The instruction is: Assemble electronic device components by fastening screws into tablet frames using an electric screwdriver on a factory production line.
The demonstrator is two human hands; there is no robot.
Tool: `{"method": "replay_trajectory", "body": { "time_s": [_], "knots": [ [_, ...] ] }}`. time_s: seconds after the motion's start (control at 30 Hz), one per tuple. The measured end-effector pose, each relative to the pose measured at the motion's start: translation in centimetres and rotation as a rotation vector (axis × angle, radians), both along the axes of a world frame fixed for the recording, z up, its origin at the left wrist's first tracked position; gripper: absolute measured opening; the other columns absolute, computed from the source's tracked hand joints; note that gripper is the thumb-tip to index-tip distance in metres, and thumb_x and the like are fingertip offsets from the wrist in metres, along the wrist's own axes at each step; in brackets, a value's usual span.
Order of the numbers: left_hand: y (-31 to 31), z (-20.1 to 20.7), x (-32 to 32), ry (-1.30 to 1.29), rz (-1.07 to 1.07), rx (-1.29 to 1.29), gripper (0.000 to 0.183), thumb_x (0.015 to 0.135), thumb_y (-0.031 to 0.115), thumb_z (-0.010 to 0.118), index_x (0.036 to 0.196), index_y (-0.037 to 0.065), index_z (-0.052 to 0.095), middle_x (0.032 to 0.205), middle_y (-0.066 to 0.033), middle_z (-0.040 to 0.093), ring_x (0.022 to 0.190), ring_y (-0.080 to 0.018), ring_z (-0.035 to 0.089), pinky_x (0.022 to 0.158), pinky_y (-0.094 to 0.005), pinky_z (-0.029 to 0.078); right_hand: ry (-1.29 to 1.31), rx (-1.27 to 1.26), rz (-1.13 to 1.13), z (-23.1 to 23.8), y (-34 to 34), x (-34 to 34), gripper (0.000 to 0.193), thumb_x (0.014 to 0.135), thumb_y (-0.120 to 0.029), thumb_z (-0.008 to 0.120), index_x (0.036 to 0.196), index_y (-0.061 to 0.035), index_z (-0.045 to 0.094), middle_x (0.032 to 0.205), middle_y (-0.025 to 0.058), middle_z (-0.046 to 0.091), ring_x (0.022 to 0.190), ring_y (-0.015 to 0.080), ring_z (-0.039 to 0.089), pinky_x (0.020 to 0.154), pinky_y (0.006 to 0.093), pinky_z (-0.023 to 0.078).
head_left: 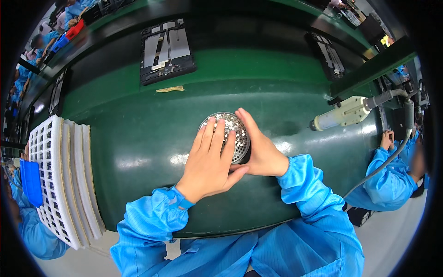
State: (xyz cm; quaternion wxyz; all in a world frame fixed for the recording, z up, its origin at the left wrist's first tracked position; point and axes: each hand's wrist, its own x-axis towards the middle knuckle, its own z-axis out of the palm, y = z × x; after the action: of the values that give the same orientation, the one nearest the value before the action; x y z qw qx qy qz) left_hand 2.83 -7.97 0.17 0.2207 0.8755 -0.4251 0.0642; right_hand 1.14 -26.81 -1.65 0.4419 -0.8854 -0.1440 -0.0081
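A round dish with a perforated plate [240, 147] stands on the green work surface in front of me. Small shiny metal pieces, which look like screws [234, 123], are scattered over its top, thickest at the far side. My left hand [206, 161] lies over the dish with fingers stretched out flat across its left part, covering some of the holes. Around the right side of the dish curves my right hand [264, 150], thumb at its near edge and fingers along its far right rim. Both wrists are in blue sleeves.
White foam grid trays [55, 180] with a blue piece [31, 182] stand at left. A pale electric screwdriver [339, 114] with a cable lies right. A black tablet-like device [167, 53] is at the back, another device [325, 55] far right. Co-workers sit on both sides.
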Motion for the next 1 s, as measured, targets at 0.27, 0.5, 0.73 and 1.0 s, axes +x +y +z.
{"method": "replay_trajectory", "body": {
  "time_s": [0.27,0.5,0.73,1.0],
  "knots": [
    [-2.2,-1.4,1.8,0.004,-0.032,0.151,0.075,0.089,0.053,0.053,0.134,-0.006,0.048,0.143,-0.0296,0.038,0.135,-0.0458,0.034,0.114,-0.0523,0.024,0.082,0.165,0.262,-0.4,-3.5,1.1,0.111,0.064,-0.004,0.071,0.152,-0.0009,0.003,0.151,0.0292,0.026,0.139,0.0421,0.032,0.114,0.043,0.03],
    [-3.6,-1.2,1.7,0.048,-0.029,0.177,0.074,0.083,0.046,0.063,0.132,-0.006,0.049,0.139,-0.0286,0.041,0.134,-0.0433,0.036,0.114,-0.052,0.025,0.125,0.277,0.294,-0.8,-5.5,1.6,0.108,0.066,-0.005,0.068,0.153,-0.0045,0.003,0.149,0.0286,0.032,0.135,0.0429,0.039,0.111,0.0427,0.033],
    [-4.6,-1.0,2.1,0.057,-0.101,0.162,0.08,0.077,0.048,0.068,0.131,-0.008,0.049,0.136,-0.0286,0.044,0.131,-0.0434,0.039,0.113,-0.0531,0.027,0.103,0.293,0.276,-1.2,-6.4,1.7,0.106,0.065,-0.003,0.064,0.153,-0.0076,0.005,0.148,0.0275,0.036,0.134,0.0435,0.04,0.11,0.043,0.034],
    [-4.1,-0.8,1.2,0.06,-0.046,0.209,0.089,0.077,0.053,0.067,0.136,-0.01,0.043,0.142,-0.0311,0.039,0.136,-0.0449,0.034,0.114,-0.0525,0.025,0.084,0.384,0.252,-1.9,-7.3,1.5,0.102,0.065,0.0,0.063,0.153,-0.0072,0.011,0.145,0.0262,0.041,0.132,0.0433,0.044,0.109,0.0422,0.036]
  ]
}}
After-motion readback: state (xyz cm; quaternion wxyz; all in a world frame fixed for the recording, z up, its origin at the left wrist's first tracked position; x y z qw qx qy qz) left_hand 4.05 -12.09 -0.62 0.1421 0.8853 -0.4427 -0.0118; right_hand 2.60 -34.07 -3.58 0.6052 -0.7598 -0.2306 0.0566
